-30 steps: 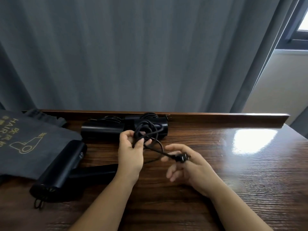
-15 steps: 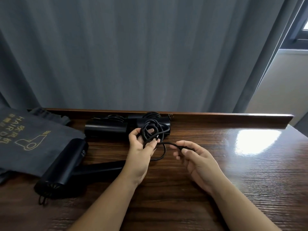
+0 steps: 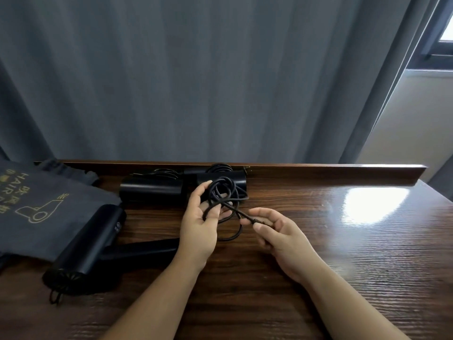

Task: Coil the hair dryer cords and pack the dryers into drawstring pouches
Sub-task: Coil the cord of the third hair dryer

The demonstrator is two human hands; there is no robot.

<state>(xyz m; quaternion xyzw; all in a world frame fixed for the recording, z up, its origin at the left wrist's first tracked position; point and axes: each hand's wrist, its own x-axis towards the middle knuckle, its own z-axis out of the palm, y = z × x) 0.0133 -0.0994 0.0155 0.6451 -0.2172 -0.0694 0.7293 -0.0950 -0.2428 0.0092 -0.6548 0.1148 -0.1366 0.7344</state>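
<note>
A black hair dryer (image 3: 85,244) lies on the wooden table (image 3: 318,253) at the left, its handle pointing toward my left wrist. Its black cord (image 3: 221,192) is wound in several loops that my left hand (image 3: 199,224) holds up above the table. My right hand (image 3: 277,229) pinches the plug end of the cord just right of the coil. One loop hangs down to the table between my hands. A dark grey drawstring pouch (image 3: 36,207) with gold dryer print lies flat at the far left, partly under the dryer.
Two more black hair dryers (image 3: 152,190) with coiled cords lie along the raised back ledge (image 3: 331,169), just behind my left hand. A grey curtain hangs behind the table. The table's right half shows a bright window glare.
My right hand has brought the plug end across the coil from the right. My left hand has turned and lifted the coil slightly, and the loops look tighter.
</note>
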